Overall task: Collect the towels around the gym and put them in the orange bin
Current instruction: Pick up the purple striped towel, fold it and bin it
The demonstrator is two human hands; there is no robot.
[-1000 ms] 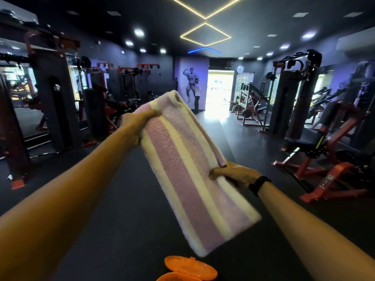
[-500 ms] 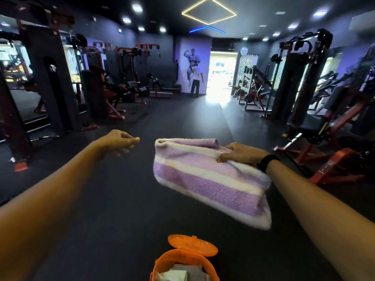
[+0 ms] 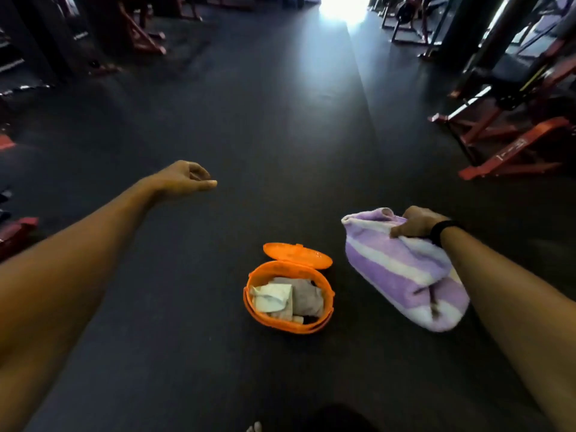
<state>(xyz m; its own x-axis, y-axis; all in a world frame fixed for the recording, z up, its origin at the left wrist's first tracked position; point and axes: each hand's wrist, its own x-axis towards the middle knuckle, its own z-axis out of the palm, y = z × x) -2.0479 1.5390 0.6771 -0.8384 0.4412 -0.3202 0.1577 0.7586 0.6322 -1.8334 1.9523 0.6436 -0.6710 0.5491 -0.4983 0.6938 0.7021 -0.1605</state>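
Observation:
An orange bin (image 3: 258,316) stands on the dark floor below me, its hinged lid (image 3: 297,255) flipped open at the back. Pale folded towels (image 3: 285,297) lie inside it. My right hand (image 3: 416,222) grips the top edge of a purple and white striped towel (image 3: 402,275), which hangs folded in the air just right of the bin. My left hand (image 3: 187,179) is stretched out to the upper left of the bin, holding nothing, fingers loosely curled.
Red and black gym machines (image 3: 511,120) line the right side, and more machine frames (image 3: 137,32) stand at the far left. A wide strip of dark rubber floor (image 3: 280,120) runs ahead toward a bright doorway. My toes (image 3: 254,427) show at the bottom edge.
My left hand let go of the towel and moved out to the left. My right hand lowered the folded towel beside the bin. My view tilted down to the floor.

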